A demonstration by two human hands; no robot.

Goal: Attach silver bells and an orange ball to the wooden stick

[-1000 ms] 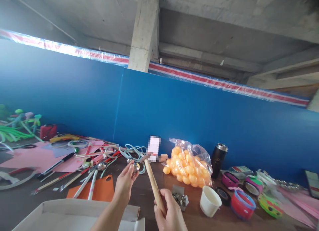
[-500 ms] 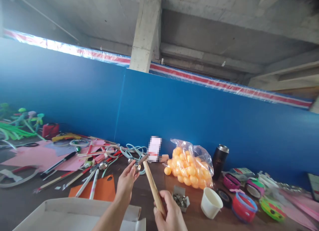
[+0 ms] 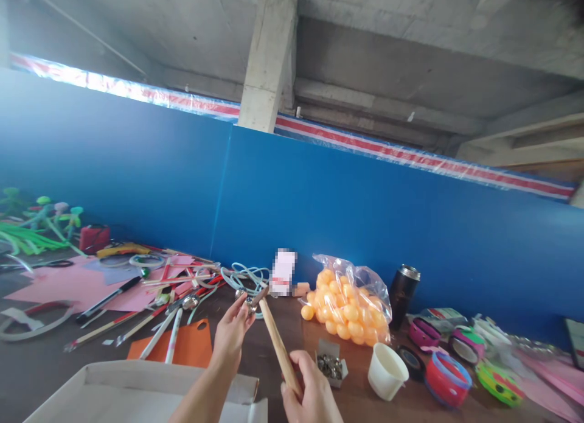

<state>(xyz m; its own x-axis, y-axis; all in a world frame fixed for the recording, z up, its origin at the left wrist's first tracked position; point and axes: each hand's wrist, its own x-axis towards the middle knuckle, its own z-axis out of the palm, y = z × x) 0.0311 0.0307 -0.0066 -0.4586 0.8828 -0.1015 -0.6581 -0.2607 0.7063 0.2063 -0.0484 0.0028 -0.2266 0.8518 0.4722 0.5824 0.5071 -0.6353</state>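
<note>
My right hand [image 3: 311, 388] is wrapped round the wooden handle of a hammer [image 3: 277, 336], which slants up and left. Its brown, rusty-looking head is right by my left fingertips, at the shiny metal balls; whether they touch I cannot tell. My left hand [image 3: 232, 330] pinches a shiny silver ball [image 3: 250, 304] between thumb and fingers. Beside it a second silver ball [image 3: 239, 294] shows at the fingertips, and how the two are joined is hidden.
A bag of orange balls [image 3: 349, 310], an open box of small metal pieces [image 3: 330, 367] and a white cup [image 3: 387, 374] stand to the right. An open white box [image 3: 137, 383] lies front left. Pale tubing [image 3: 241, 277], orange card [image 3: 191, 345] and several sticks lie beyond.
The hammer head has shifted slightly left and down toward the silver balls. My left hand keeps its pinch and has hardly moved.
</note>
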